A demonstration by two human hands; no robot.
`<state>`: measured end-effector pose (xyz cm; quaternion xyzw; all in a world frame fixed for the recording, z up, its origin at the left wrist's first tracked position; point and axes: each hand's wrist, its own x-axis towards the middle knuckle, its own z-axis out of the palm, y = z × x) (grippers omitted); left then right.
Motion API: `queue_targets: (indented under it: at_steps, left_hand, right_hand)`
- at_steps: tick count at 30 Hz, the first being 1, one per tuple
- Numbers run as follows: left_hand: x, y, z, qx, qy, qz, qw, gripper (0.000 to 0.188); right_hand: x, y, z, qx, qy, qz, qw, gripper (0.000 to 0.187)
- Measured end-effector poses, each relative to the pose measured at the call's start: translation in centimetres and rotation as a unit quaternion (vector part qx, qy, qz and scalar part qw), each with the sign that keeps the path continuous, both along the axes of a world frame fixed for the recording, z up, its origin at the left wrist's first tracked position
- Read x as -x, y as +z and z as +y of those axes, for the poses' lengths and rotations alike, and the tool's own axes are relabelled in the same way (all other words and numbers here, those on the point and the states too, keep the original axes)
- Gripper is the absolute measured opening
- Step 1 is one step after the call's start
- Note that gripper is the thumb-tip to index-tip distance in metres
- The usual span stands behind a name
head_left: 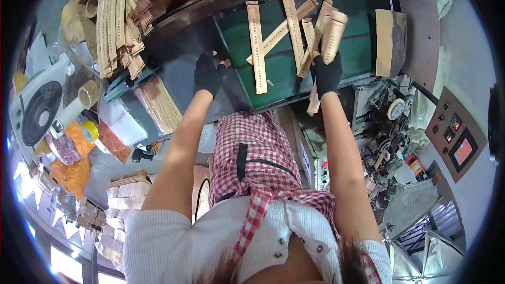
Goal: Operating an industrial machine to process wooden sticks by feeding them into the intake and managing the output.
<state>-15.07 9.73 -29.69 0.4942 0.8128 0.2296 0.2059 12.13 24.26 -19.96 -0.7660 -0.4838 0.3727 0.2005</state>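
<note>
My right hand, in a black fingerless glove, is closed round a stack of long, narrow tan paper packets with printed marks. The stack tilts up over a green conveyor belt. Several similar loose packets lie on the belt, some crossing one another. One packet sticks out past the belt's near edge, below my right hand. Over the dark tabletop, left of the belt, my left hand wears a matching glove. Its thumb and a fingertip show apart, with nothing seen between them.
A heap of tan packets lies at the far left, and a clear-wrapped bundle sits nearer. A cardboard piece stands at the belt's right end. A white fan is at left; machinery and a control panel are at right.
</note>
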Motion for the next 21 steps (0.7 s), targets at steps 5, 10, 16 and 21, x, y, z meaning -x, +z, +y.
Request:
queue_targets:
  at_steps: [5, 10, 16, 21]
  left_hand:
    - [-2.6, -4.3, 0.3, 0.274, -0.079, -0.005, 0.958, 0.031]
    - [-4.5, -7.4, -0.7, 0.329, -0.034, -0.094, 0.939, 0.031]
    - [-4.0, -8.5, -1.8, 0.293, 0.030, -0.162, 0.942, 0.031]
    - [-4.3, -6.5, -0.9, 0.296, -0.044, -0.062, 0.952, 0.029]
  right_hand:
    - [-0.8, -0.8, -1.8, 0.031, -0.219, 0.247, 0.944, 0.017]
    - [0.8, 5.2, -8.0, 0.216, -0.249, 0.396, 0.857, 0.017]
    - [1.6, 9.3, -15.8, 0.386, -0.230, 0.393, 0.802, 0.018]
    - [-1.8, 7.8, -12.6, 0.292, -0.273, 0.335, 0.854, 0.017]
